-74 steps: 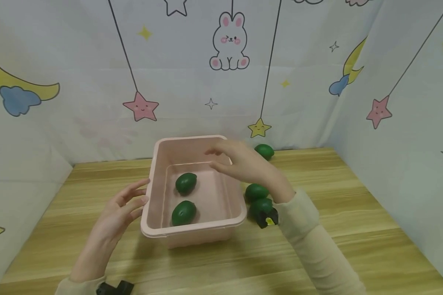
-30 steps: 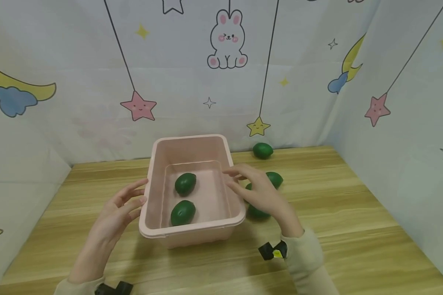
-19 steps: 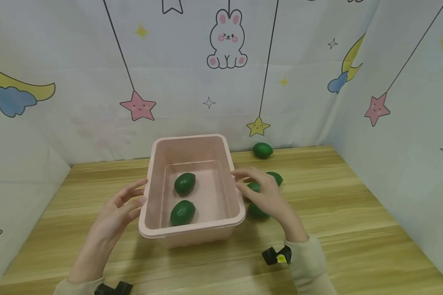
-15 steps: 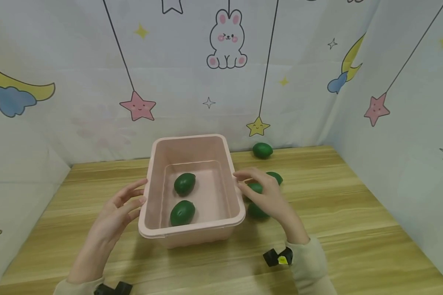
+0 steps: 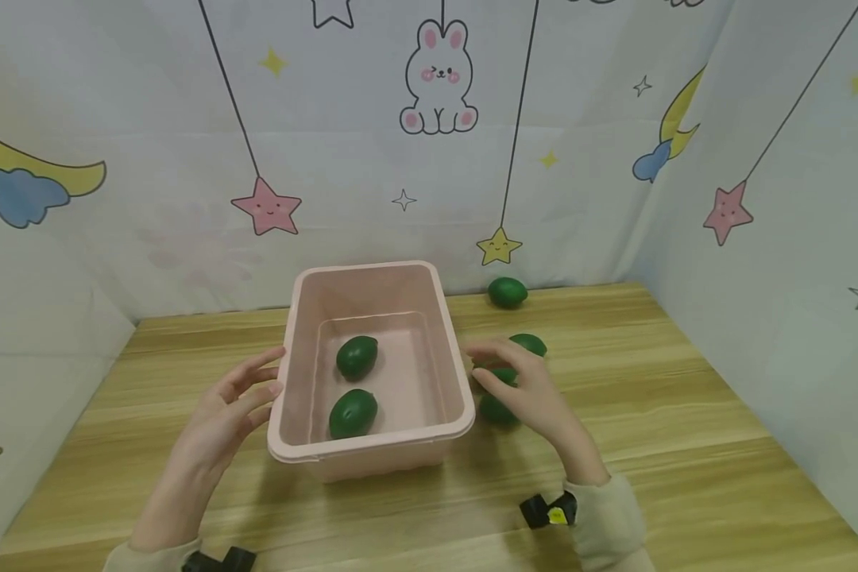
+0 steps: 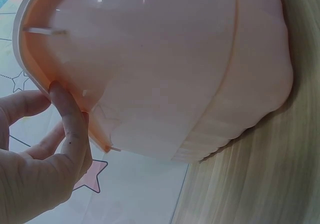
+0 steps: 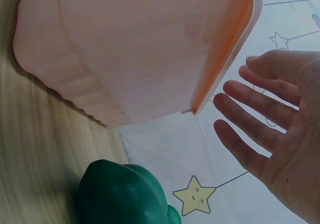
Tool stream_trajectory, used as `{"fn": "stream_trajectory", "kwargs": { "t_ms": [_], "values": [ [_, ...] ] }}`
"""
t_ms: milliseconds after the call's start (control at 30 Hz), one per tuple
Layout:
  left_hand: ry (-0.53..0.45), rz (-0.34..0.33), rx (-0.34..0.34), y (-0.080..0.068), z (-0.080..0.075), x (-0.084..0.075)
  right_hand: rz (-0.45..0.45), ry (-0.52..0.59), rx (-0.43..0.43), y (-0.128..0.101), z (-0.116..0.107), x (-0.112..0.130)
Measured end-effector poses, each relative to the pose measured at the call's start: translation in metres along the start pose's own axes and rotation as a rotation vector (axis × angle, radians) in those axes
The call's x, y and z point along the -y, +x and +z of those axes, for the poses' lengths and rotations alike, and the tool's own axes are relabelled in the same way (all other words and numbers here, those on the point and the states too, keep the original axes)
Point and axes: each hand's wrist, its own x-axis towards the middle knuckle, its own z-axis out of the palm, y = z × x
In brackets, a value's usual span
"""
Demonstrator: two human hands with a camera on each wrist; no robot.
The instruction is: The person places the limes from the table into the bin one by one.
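A pink plastic bin (image 5: 372,454) stands on the wooden table with two green lime-like fruits (image 5: 357,356) (image 5: 353,412) inside. My left hand (image 5: 260,381) rests with straight fingers against the bin's left rim; in the left wrist view a finger (image 6: 70,129) touches under the rim of the bin (image 6: 165,69). My right hand (image 5: 492,367) hovers open just right of the bin, over a cluster of green fruits (image 5: 496,411) (image 5: 531,344), and holds nothing. The right wrist view shows the spread right hand (image 7: 265,124), the bin wall (image 7: 135,49) and one fruit (image 7: 120,194) below.
Another green fruit (image 5: 508,292) lies near the back curtain. Printed fabric walls close in the table at the back, left and right. Bare wood (image 5: 686,413) stretches to the right of the fruits and in front of the bin.
My right hand has drawn back from above the bin's inside and lowered to the right, over the fruits beside the bin. The left hand and the bin have stayed put.
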Motion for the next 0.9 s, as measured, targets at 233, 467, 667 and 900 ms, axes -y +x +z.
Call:
{"fn": "stream_trajectory", "kwargs": {
  "t_ms": [233,467,667,900],
  "values": [
    [-0.001,-0.009,-0.001,0.000,0.001,0.001,0.020,-0.028,-0.007,-0.007,-0.004,-0.006],
    [-0.007,-0.004,-0.001,0.001,0.002,0.002,0.055,-0.029,0.008,-0.010,-0.009,-0.014],
    [0.001,0.009,0.006,0.001,0.000,0.002,0.111,-0.033,0.049,-0.011,-0.010,-0.022],
    [-0.010,0.008,0.012,0.002,-0.001,0.002,0.150,-0.069,0.075,-0.013,-0.008,-0.034]
  ]
}}
